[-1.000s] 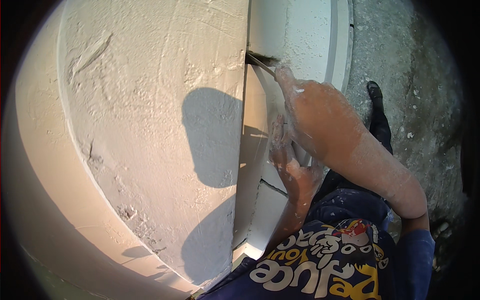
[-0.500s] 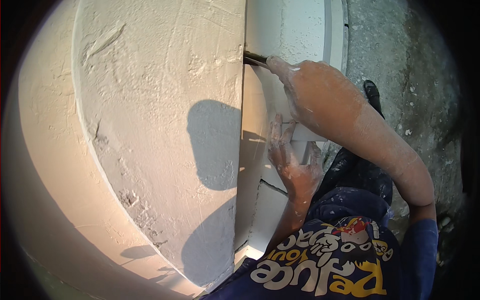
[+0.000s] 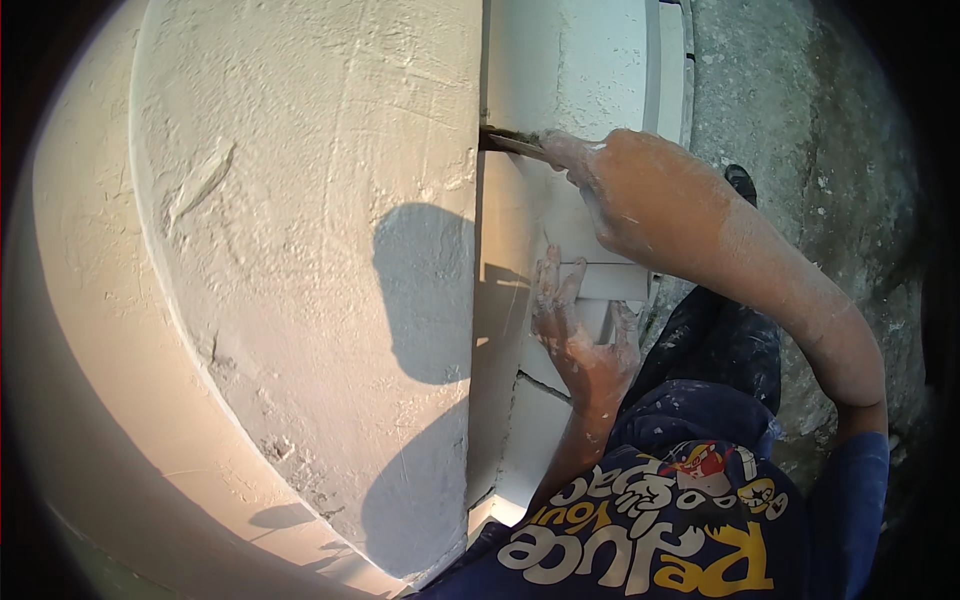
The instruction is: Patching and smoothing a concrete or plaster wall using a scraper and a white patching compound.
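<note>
My right hand (image 3: 605,165), dusted with white, is closed around a thin flat tool (image 3: 515,143) with a pale blade-like face and a dark upper edge. The tool's far end reaches the straight edge of a rough plastered slab (image 3: 320,280); its tip is hidden there. Below it, my left hand (image 3: 585,325) rests with fingers spread on a white surface (image 3: 545,400), its thumb apart from the fingers. A short white block (image 3: 615,282) lies just beyond the thumb and fingers. Whether the fingers press on it is unclear.
A curved cream wall (image 3: 90,330) bends around the slab's left side. Smooth white panels (image 3: 570,65) run along the top, ending in a grey rim. On the right is a stained concrete floor (image 3: 800,130), with my dark shoe (image 3: 740,183) on it. Shadows fall across the slab.
My right hand and the tool have come slightly nearer to me along the slab's edge. The view has shifted a little. My left hand keeps its place on the white surface.
</note>
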Available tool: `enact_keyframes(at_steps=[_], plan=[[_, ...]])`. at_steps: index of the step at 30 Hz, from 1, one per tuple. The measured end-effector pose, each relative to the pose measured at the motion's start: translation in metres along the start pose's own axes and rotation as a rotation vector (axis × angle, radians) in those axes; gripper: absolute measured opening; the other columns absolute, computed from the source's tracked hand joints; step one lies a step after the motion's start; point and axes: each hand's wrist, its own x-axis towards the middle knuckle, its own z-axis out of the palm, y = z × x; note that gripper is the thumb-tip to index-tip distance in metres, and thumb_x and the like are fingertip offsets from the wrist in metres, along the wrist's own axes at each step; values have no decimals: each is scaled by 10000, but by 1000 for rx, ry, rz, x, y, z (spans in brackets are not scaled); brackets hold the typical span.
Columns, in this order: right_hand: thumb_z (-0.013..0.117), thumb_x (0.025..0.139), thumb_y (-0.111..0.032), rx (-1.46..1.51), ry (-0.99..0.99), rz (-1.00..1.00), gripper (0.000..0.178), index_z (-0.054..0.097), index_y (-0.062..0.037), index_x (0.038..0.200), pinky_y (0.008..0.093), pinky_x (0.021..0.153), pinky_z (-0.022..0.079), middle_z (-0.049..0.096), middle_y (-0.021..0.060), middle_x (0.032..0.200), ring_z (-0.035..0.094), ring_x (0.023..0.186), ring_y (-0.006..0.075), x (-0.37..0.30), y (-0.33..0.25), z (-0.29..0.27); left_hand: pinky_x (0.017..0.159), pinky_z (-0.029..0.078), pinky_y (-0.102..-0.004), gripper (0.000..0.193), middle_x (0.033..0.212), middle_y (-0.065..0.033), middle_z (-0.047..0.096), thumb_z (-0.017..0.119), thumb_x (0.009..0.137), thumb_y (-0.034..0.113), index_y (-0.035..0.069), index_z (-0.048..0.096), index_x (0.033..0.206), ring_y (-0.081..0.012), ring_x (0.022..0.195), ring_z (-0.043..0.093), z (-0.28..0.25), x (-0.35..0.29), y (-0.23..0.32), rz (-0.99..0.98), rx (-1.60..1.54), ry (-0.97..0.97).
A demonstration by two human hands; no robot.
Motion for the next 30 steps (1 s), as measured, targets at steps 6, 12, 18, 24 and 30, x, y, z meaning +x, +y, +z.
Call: enact_keyframes(at_steps=[6, 12, 18, 24, 30], plan=[[565, 953, -50, 57, -62, 34, 459, 522, -30, 1410, 469, 749, 570, 683, 225, 791, 698, 771, 350, -6, -5, -3, 1163, 290, -537, 560, 1527, -186, 475, 721, 830, 158, 36, 555, 1350, -391, 1427, 407, 2, -1, 0, -65, 20, -3], [590, 916, -58, 21, -216, 36, 467, 540, -27, 1380, 473, 773, 573, 686, 213, 834, 712, 826, 352, 11, 12, -8, 1161, 285, -520, 607, 1538, -176, 462, 708, 794, 114, 45, 536, 1372, -383, 1422, 409, 2, -2, -1, -57, 61, -13], [568, 930, -68, -203, -309, 68, 497, 525, -26, 1423, 465, 804, 570, 680, 187, 1001, 709, 885, 350, -17, 12, -16, 1145, 338, -520, 627, 1426, -183, 486, 775, 823, 161, 57, 544, 1397, -397, 1363, 435, 4, 0, 5, -33, 80, 84], [557, 976, -101, -221, -190, 84, 495, 512, -48, 1467, 451, 853, 556, 642, 199, 1073, 692, 952, 348, -35, 25, -34, 1123, 352, -538, 695, 1432, -189, 492, 774, 801, 202, 220, 572, 1466, -379, 1376, 425, 2, 8, 8, -158, 203, -24], [557, 971, -74, 63, -197, -165, 524, 480, -48, 1490, 449, 880, 552, 658, 237, 1025, 683, 979, 367, -24, 41, -45, 1166, 328, -529, 626, 1449, -180, 494, 793, 751, 71, 113, 620, 1351, -391, 1395, 419, 15, 21, 36, -209, 118, 105]])
